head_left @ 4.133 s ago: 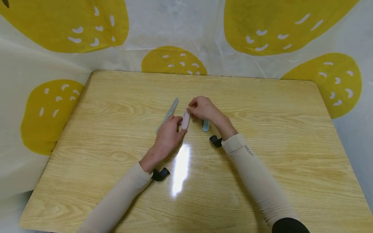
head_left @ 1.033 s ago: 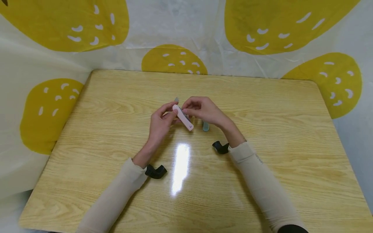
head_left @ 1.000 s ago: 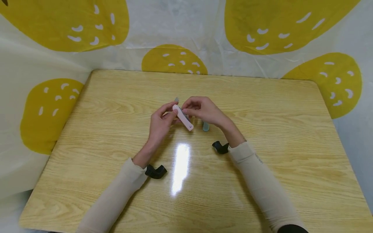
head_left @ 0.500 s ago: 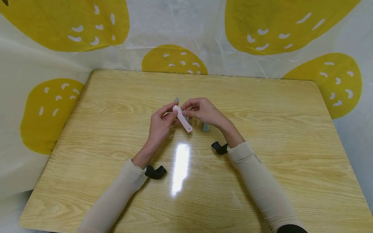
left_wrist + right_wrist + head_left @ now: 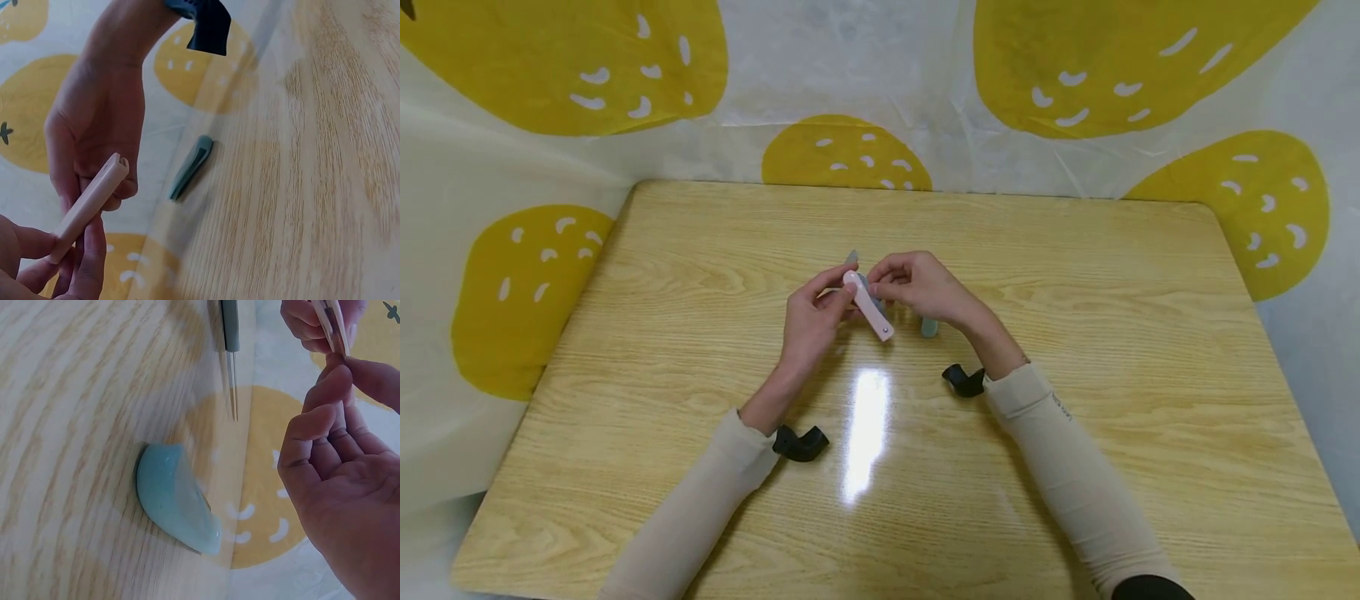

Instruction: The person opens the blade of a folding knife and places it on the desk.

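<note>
A pink folding knife [image 5: 872,310] is held above the table, slanting, with its rivet end lower right. My left hand [image 5: 808,325] grips the knife near its upper end, thumb on the handle face. A bluish-grey blade edge shows along the handle's right side. There my right hand [image 5: 928,287] pinches, its thumb and index finger meeting at the knife's edge in the right wrist view. Below that hand lies a teal folded knife [image 5: 929,327], seen whole in the right wrist view [image 5: 178,497]. Behind my left hand lies an unfolded knife, its blade tip [image 5: 852,257] showing.
The wood-grain table [image 5: 1112,333] stretches around both hands. White sheeting with yellow prints [image 5: 850,154] hangs along its back and left. Black wrist mounts [image 5: 801,443] sit at both sleeves. A bright reflection lies in front of the hands.
Since about four seconds ago, the pink knife has been turned to slant the other way, and its rivet end now shows. Over the last second, its lower end has shifted slightly left.
</note>
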### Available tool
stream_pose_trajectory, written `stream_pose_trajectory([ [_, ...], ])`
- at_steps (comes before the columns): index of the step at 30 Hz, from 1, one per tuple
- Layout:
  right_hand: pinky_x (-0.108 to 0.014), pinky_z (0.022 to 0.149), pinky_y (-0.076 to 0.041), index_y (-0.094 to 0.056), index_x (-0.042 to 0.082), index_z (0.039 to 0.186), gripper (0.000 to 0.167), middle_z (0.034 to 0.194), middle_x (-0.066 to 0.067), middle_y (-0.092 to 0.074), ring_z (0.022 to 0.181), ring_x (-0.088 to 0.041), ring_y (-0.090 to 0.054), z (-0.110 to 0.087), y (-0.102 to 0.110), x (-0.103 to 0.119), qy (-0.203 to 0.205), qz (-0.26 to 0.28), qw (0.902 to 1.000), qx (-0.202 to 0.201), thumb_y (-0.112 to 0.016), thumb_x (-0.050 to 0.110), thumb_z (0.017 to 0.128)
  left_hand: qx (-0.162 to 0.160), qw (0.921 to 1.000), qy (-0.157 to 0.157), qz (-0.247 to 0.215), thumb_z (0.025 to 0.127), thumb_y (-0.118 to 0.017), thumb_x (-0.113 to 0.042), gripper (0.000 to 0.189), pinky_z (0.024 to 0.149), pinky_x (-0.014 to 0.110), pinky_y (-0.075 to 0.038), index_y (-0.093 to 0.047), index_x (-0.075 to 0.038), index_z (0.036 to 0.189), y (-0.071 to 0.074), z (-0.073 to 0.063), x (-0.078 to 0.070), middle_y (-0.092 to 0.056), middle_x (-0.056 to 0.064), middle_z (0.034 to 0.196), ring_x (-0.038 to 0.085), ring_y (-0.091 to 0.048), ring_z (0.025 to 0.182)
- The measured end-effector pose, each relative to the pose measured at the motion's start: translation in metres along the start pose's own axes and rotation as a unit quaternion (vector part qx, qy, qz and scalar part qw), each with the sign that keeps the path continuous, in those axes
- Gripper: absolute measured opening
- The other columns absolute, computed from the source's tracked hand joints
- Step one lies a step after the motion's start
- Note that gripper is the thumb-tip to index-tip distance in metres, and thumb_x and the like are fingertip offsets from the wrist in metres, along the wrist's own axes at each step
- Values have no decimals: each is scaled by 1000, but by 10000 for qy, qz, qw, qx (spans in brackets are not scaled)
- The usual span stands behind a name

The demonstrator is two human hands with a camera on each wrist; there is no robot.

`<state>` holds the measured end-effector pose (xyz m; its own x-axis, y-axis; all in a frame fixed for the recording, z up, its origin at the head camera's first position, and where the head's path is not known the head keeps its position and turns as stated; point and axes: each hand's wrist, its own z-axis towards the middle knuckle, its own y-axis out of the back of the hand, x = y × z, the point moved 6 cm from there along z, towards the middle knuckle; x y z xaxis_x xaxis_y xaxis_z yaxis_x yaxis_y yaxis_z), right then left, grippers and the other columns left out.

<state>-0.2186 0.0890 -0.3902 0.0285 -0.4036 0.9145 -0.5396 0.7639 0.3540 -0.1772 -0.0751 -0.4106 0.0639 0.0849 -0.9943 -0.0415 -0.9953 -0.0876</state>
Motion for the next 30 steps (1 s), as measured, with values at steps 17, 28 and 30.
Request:
stream_pose_trajectory([
  [17, -53, 87, -57, -69, 1, 115, 18, 96, -11, -71, 95, -47, -62, -3, 13, -1, 183, 555, 9968, -552, -65, 14, 103, -358, 9992, -11, -165, 105, -59, -3, 34, 87, 44, -64, -59, 7, 137, 8, 0, -3, -61, 7, 111, 10, -73, 85],
  [28, -49, 79, -54, -64, 3, 121, 21, 96, -8, -68, 92, -47, -57, -4, 9, -3, 117, 731, 9966, -369, -62, 15, 104, -319, 9994, 34, -86, 106, -57, -3, 34, 83, 33, -64, -58, 7, 138, 7, -2, -3, -59, 8, 112, 9, -72, 87],
  [30, -49, 79, -54, -65, 4, 122, 22, 99, -10, -69, 93, -49, -58, -3, 8, -5, 144, 683, 9970, -338, -63, 16, 104, -292, 9996, 46, -23, 106, -57, -4, 33, 86, 36, -64, -58, 6, 138, 7, -4, -1, -59, 8, 113, 10, -73, 88],
])
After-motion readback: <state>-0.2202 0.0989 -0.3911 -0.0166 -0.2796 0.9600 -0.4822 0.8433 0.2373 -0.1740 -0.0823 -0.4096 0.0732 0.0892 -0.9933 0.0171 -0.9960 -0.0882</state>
